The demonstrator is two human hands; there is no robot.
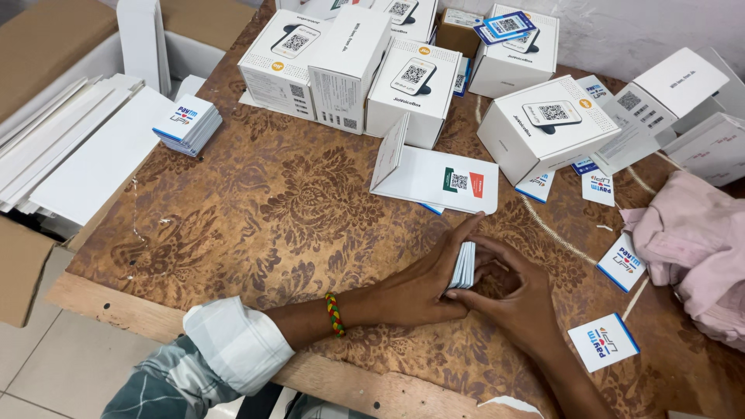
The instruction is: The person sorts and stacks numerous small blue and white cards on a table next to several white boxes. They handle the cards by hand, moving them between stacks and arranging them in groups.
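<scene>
My left hand [423, 283] and my right hand [520, 299] press together on a small stack of white cards [464, 266], held on edge on the brown patterned table [256, 209]. The left hand covers the stack's near side, its thumb lying over the top. My right hand's fingers curl round the far side. A beaded red, yellow and green band [334, 313] sits on my left wrist. Just beyond the hands lies an opened white folder card [434, 177] with a square code patch.
Several white device boxes [547, 124] crowd the table's far side. Another card stack [188, 124] rests at the left edge by white flat sheets [77, 155] in a carton. Loose blue-and-white cards [603, 342] lie at the right, near a pink cloth [698, 240].
</scene>
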